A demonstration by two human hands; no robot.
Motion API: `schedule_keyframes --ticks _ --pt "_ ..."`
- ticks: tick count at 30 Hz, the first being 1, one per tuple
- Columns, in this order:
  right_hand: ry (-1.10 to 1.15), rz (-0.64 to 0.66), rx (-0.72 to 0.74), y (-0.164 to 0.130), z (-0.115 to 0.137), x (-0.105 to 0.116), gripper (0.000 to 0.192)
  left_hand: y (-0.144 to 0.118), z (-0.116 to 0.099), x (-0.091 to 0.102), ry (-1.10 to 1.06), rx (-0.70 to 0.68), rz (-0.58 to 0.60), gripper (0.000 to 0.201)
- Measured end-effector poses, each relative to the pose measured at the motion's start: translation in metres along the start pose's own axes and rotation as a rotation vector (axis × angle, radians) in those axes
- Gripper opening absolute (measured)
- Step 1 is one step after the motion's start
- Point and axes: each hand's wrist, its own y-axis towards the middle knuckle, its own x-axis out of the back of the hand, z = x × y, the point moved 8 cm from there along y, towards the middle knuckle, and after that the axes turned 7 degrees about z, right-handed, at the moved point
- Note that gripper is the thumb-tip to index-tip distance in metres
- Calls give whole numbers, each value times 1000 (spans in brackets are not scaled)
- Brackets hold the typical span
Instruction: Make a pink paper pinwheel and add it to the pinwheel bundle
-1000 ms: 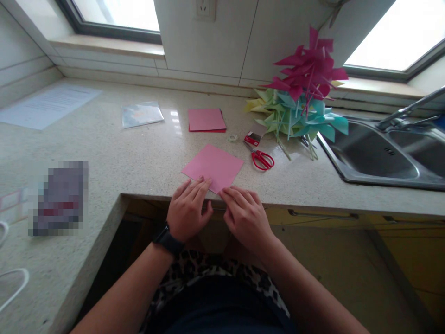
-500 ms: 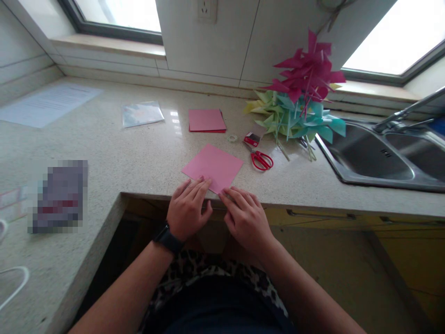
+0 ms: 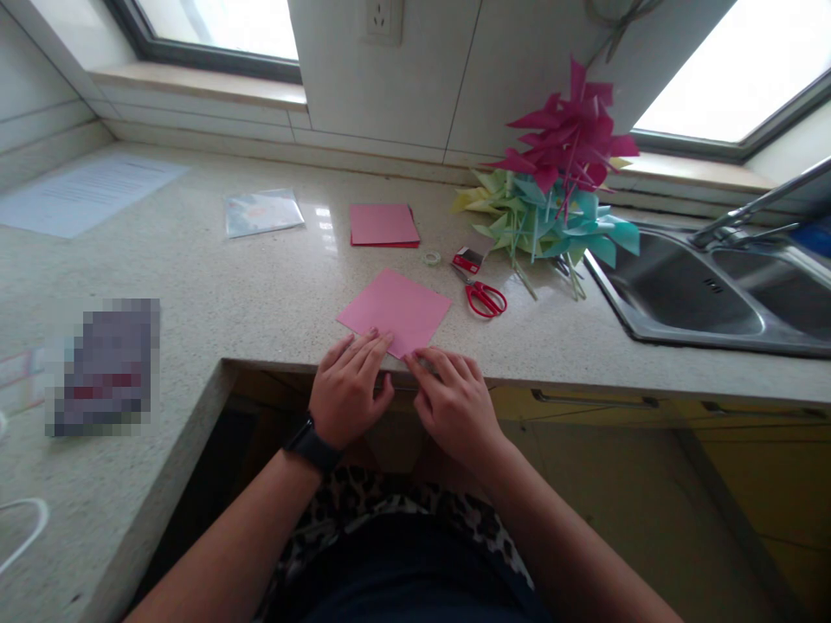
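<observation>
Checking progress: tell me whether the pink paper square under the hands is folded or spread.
Spread flat: the pink paper square shows four corners and no crease on the speckled stone counter.

We wear a black watch (image 3: 312,447) with a dark band on our left wrist. Our forearms are bare, without sleeves. At six o'clock, a leopard-print top (image 3: 363,510) shows above a dark navy garment (image 3: 402,571).

No text can be read anywhere in the frame. The printed sheet (image 3: 91,195) at the upper left of the tabletop (image 3: 260,294) carries lines of print too small to make out. The object at the left edge is blurred out.
</observation>
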Motion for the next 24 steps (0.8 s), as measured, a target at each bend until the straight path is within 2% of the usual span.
schedule_keyframes --ticks 10,24 --pt "80 -77 35 -7 -3 1 38 0 2 -1 6 -2 5 54" --pt "10 -117 100 -12 1 0 40 -1 1 0 -4 3 -1 54"
